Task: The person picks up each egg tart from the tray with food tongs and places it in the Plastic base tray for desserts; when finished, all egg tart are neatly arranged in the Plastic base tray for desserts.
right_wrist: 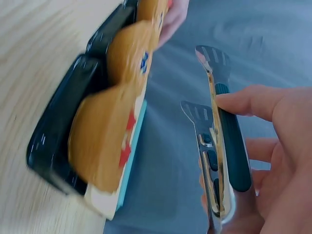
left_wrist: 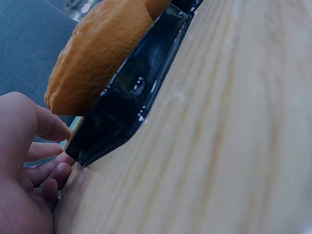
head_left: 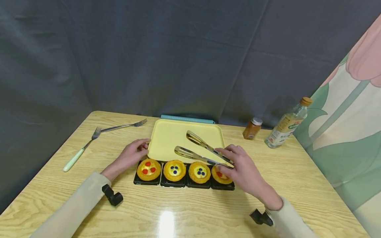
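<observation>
A pale yellow tray (head_left: 166,135) lies on the table, and my left hand (head_left: 134,154) pinches its left edge with bent fingers. In my right hand (head_left: 244,172) are metal tongs (head_left: 193,155) with dark handles, held by thumb and fingers. The tongs' arms are spread above the tray, with nothing between the slotted ends. Along the tray's near edge stand several tarts in black plastic holders (head_left: 173,185). Red pieces top the leftmost tart (head_left: 148,175) and the rightmost tart (head_left: 218,179), which my right hand partly hides. Blue berries top the middle ones (head_left: 200,178).
Two forks lie at the left, one with a green handle (head_left: 74,159), the other all metal (head_left: 119,127). Behind the tray is a teal strip (head_left: 187,119). A spice jar (head_left: 252,129) and a clear bottle (head_left: 284,127) stand at the back right, near the dark curtain (head_left: 160,59).
</observation>
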Action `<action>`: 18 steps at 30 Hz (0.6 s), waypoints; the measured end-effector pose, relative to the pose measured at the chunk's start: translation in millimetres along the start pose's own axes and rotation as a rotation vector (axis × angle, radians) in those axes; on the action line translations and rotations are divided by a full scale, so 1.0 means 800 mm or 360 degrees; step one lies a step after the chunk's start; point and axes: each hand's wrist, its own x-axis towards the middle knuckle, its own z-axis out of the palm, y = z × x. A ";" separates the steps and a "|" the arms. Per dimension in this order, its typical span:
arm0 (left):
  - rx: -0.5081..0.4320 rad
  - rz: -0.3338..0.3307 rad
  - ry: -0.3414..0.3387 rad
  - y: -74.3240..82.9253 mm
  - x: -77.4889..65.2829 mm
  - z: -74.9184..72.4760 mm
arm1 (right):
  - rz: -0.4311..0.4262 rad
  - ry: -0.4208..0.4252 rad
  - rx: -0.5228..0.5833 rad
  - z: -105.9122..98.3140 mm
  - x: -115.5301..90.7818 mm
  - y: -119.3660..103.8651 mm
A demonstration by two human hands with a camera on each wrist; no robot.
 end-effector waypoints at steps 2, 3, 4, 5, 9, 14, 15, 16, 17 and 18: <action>-0.0003 0.0002 0.0000 0.000 0.000 0.000 | 0.0013 0.0021 -0.0022 -0.004 -0.002 0.009; -0.0005 0.0001 -0.0001 0.000 0.000 0.000 | 0.0022 0.0028 -0.0033 -0.006 -0.003 0.013; -0.0006 0.0001 0.0000 0.000 0.000 0.000 | 0.0031 0.0034 -0.0049 -0.008 -0.005 0.017; -0.0008 0.0002 0.0000 0.000 0.000 0.000 | 0.0041 0.0039 -0.0064 -0.011 -0.007 0.021; -0.0008 -0.0004 -0.0004 0.000 0.000 0.000 | 0.0095 0.0041 -0.0128 -0.019 -0.017 0.037; -0.0006 -0.0012 -0.0010 -0.001 0.000 0.000 | 0.0120 0.0087 -0.0198 -0.027 -0.033 0.060; -0.0005 -0.0018 -0.0007 -0.001 0.000 0.000 | 0.0117 0.0098 -0.0216 -0.029 -0.036 0.065; -0.0004 -0.0021 -0.0005 -0.002 0.000 0.000 | 0.0116 0.0106 -0.0230 -0.030 -0.039 0.069; -0.0007 -0.0024 -0.0004 -0.002 0.000 0.001 | 0.0121 0.0110 -0.0242 -0.032 -0.042 0.074; -0.0006 -0.0027 -0.0006 -0.002 0.000 0.001 | 0.0128 0.0105 -0.0252 -0.033 -0.045 0.078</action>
